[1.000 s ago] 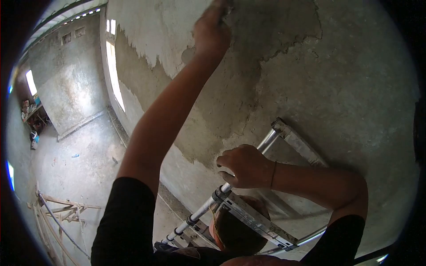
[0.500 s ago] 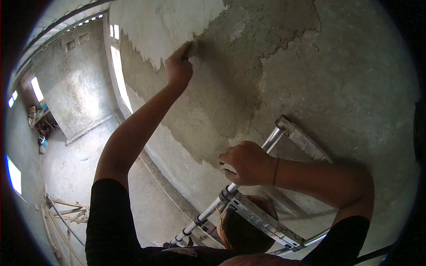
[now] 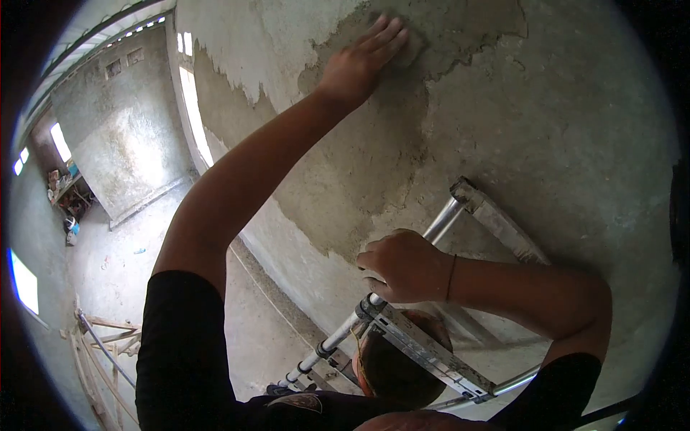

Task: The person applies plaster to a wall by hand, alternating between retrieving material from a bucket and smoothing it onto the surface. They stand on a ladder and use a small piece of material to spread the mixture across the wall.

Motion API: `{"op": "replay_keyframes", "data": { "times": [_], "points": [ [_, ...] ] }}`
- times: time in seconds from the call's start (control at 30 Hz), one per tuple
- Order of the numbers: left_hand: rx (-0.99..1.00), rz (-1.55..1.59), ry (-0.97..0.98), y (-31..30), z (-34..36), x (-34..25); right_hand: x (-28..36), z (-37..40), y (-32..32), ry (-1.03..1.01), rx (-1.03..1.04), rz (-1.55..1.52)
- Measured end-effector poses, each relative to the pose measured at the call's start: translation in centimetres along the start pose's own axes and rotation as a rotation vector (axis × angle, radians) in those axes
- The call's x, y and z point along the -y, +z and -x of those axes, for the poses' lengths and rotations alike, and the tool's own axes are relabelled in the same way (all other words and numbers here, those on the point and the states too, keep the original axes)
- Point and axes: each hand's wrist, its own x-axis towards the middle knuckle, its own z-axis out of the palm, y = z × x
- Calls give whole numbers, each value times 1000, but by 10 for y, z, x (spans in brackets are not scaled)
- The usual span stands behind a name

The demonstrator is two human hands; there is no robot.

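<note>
Wall (image 3: 575, 144): mottled dull grey, paler toward upper left. Patch (image 3: 338, 187) on it: darker brownish grey, jagged-edged. Ladder (image 3: 431, 350): silver, grey smears on the step; joints (image 3: 371, 307) black. Sleeves (image 3: 183, 337) plain black. Wristband (image 3: 451, 279) dark. Floor (image 3: 144, 269) pale grey. Poles (image 3: 88, 373), lower left: light tan. Far wall (image 3: 122, 115): blotchy grey, whitish glare.

Dim near wall (image 3: 560, 144), daylight from windows (image 3: 194, 113) at left, glare on far wall (image 3: 144, 154), black curved fisheye edges
</note>
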Motion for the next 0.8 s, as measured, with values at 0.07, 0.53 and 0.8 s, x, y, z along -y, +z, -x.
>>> {"op": "replay_keyframes", "data": {
  "times": [0.07, 0.53, 0.8],
  "points": [
    [181, 89, -59, 1, 47, 15, -1, -1, 1, -27, -38, -11],
    [-243, 276, -514, -29, -39, 17, -1, -3, -2, -41, -32, 4],
    [134, 97, -82, 17, 94, 25, 1, -3, -7, -3, 6, -6]
  ]
}}
